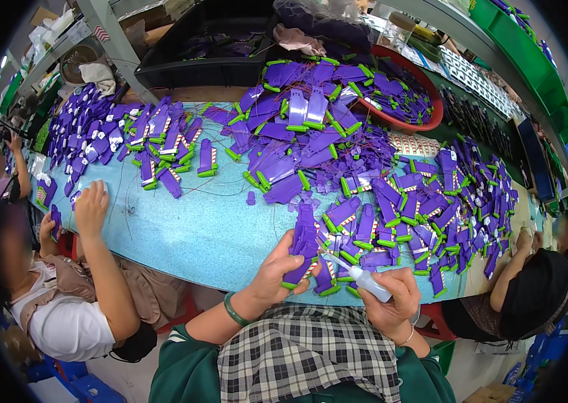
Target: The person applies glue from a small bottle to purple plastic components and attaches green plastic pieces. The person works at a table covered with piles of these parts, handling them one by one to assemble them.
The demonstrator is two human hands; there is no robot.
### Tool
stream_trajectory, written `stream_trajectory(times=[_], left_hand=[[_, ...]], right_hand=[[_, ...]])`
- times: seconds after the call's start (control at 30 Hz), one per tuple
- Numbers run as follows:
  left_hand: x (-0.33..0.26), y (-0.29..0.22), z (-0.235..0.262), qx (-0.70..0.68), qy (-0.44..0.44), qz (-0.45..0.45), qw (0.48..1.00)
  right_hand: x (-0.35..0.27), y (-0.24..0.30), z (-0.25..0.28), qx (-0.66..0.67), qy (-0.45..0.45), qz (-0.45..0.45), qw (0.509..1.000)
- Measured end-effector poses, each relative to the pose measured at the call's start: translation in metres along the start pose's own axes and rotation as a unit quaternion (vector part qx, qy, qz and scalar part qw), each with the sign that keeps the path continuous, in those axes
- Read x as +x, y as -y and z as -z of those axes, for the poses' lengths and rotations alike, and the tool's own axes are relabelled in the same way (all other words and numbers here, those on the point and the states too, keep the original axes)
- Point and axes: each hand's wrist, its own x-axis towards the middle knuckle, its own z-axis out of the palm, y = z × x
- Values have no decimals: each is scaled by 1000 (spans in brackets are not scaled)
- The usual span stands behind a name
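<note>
My left hand [274,270] is closed round a purple plastic piece [306,235] with a bright green end and a red-and-white striped strip, held up over the table's near edge. Between the fingers of my right hand [398,301] is a small translucent squeeze bottle [371,283] with a thin pointed nozzle. Its tip points up and left, close beside the purple piece; whether it touches cannot be told. Just past my hands, many similar purple-and-green pieces [384,228] lie in a loose heap, some with thin dark wires.
A blue table [163,221] runs across the view. A larger pile of purple pieces [297,148] rises behind, next to a red basin [431,101] and a black bin [210,67]. One co-worker [75,295] sits at left, handling a piece; another [519,289] sits at right.
</note>
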Motion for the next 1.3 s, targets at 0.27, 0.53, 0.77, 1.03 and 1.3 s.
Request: stream_trajectory(times=[0.27, 0.53, 0.77, 1.03, 1.3], left_hand=[[-4, -10, -2, 0, -32, 27, 999], [-9, -21, 15, -9, -11, -7, 1000], [-10, -40, 37, -58, 15, -2, 998], [6, -69, 55, -73, -14, -64, 995], [12, -81, 56, -88, -14, -77, 993]], right_hand=[[11, -20, -9, 229, -42, -200, 952], [85, -43, -28, 563, 17, -355, 746], [175, -65, -63, 535, 131, -350, 757], [331, -112, -151, 294, 85, -244, 920], [392, -209, -217, -185, -11, -68, 980]])
